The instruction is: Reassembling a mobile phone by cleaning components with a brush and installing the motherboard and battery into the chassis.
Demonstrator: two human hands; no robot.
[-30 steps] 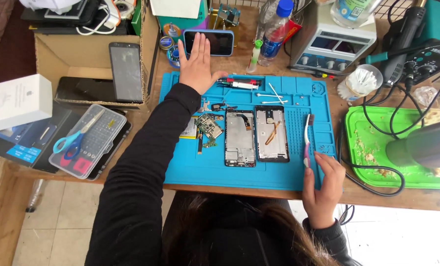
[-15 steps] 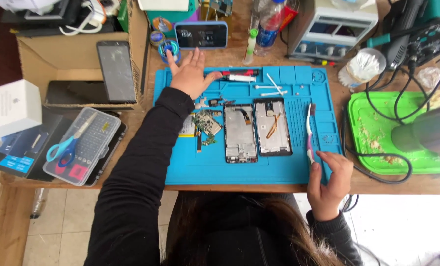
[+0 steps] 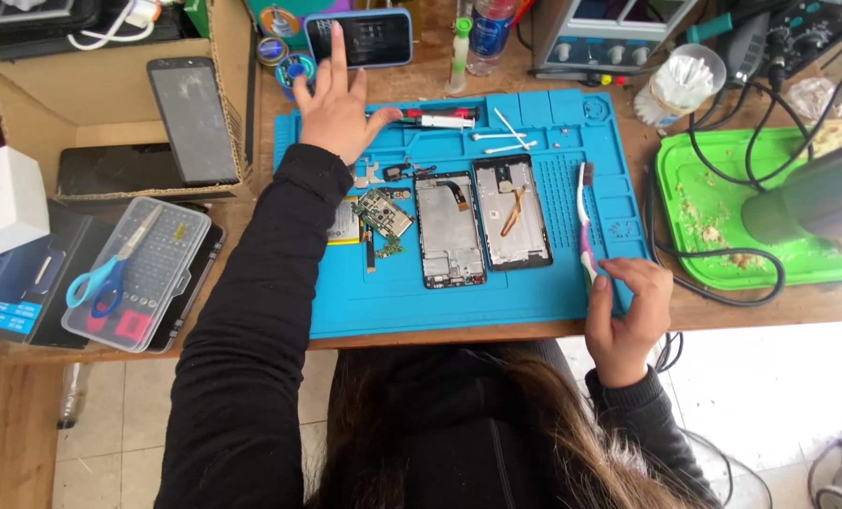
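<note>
My left hand lies spread, palm down, on the upper left of the blue work mat, one finger stretched toward a phone in a blue case just beyond the mat. My right hand grips the lower end of a purple and white brush that rests along the mat's right side. Two opened phone halves sit in the mat's middle, with a small circuit board to their left.
A cardboard box with a dark phone stands at left, beside a clear case with blue scissors. A green tray, black cables and a bench instrument fill the right and back. Cotton swabs lie on the mat.
My left hand has drawn back from the blue-cased phone and now rests on the mat's upper left. The right hand stays on the brush handle. The camera view has shifted.
</note>
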